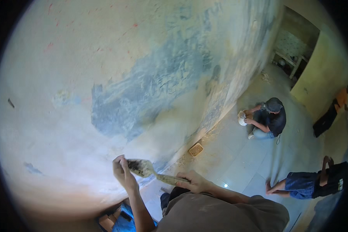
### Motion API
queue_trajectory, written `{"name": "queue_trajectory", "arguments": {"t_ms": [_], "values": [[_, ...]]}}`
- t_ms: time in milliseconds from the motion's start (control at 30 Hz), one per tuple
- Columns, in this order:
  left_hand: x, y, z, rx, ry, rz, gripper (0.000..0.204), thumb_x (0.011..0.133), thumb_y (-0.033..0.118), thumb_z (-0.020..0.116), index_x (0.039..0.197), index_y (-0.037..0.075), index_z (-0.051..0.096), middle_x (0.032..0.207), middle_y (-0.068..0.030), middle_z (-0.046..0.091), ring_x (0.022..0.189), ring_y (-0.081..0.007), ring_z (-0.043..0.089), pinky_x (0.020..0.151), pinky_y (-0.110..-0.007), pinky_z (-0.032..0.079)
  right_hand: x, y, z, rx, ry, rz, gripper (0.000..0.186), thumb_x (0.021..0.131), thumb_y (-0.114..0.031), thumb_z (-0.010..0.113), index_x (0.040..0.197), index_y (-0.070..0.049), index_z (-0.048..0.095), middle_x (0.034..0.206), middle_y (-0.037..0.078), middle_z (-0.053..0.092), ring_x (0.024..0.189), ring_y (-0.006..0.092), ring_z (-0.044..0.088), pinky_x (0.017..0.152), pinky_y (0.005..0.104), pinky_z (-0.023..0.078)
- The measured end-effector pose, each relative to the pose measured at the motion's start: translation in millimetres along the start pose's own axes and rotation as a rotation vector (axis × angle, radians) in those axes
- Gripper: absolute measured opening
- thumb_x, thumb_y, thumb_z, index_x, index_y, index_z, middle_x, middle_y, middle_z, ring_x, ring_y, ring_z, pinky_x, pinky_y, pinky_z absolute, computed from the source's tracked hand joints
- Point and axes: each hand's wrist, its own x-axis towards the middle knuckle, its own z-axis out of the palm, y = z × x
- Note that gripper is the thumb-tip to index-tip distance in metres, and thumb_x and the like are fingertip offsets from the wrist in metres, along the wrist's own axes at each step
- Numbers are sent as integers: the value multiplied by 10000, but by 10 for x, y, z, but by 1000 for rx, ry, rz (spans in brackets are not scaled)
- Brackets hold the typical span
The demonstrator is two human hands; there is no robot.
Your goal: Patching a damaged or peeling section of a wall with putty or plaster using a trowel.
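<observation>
My left hand (123,172) is closed on a flat, stained putty knife (140,167), raised in front of the patchy plastered wall (150,77). My right hand (191,181) is closed on a second, narrower putty knife (168,179), whose end meets the wider blade between my hands. Dark and pale residue shows on the wider blade. Both tools are held at waist height above my body.
A seated person (272,116) holds a white container (243,118). A second person (313,181) stands at lower right. A small tray (196,150) lies at the wall's foot; boxes on blue sheeting (112,218) sit at bottom left. A doorway (297,38) shows a shelf beyond.
</observation>
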Motion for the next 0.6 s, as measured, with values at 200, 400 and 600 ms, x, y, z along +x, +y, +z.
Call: {"name": "queue_trajectory", "arguments": {"t_ms": [200,400,600], "values": [[-115,39,203,-418,-81,-266,225,1045,203,547,867,66,553,827,7,547,780,-67,486,736,-240,418,-158,-130,-288,-61,93,111,256,949,-258,621,961,-3,639,653,132,549,577,215,555,558,348,407],[-103,-55,283,-464,-100,-325,194,1056,226,515,964,61,558,890,-15,551,855,-111,540,779,-290,464,-185,38,-367,-111,182,165,301,938,-320,670,938,-20,639,718,122,611,651,229,565,620,356,447],[-128,-113,333,-279,-319,-194,207,1060,220,497,1030,23,551,993,-97,586,932,-181,552,891,-340,458,-254,58,-380,-207,346,110,356,907,-379,699,880,-29,645,692,153,615,620,268,587,595,384,449]]}}
